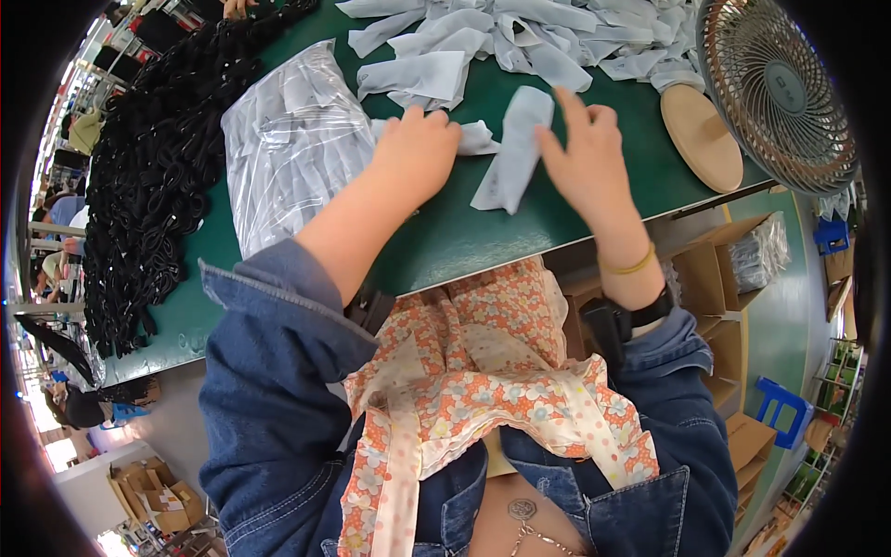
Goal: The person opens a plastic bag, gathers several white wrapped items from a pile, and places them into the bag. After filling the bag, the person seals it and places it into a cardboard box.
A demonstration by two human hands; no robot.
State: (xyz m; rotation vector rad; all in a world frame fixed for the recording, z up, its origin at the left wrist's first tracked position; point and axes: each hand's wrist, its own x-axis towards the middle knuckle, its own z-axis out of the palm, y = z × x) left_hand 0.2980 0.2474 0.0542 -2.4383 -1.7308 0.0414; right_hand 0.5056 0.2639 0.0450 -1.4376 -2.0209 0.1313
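Pale grey fabric strip point(513, 148) sits just above the middle of the frame on the green surface point(445, 237), lying at a slant with its top end tipped toward the upper right. My right hand point(587, 153) is against its right edge — fingers point(568, 100) spread loosely, index pointing up past the strip's top end, the thumb side touching the cloth. I can't tell whether anything is actually pinched there, it looks more like a flat press.

My left hand point(416, 148) is just to the left of the strip, knuckles up and fingers curled down onto a smaller crumpled piece of the same grey cloth point(477, 137) that pokes out to the right from under it. Whether those fingers are gripping it or only resting on it is hidden by the back of the hand.

Left of that hand is a clear plastic bag point(288, 148) stuffed with more folded grey pieces, lying flat on the surface. Further left, a big heap of black elastic loops point(153, 176) runs down the left side of the frame. Across the top there's a loose pile of grey strips point(520, 37) — all jumbled. At the upper right stands a small fan with a wire grille point(775, 88) on a round wooden base point(703, 136), near the surface's edge.
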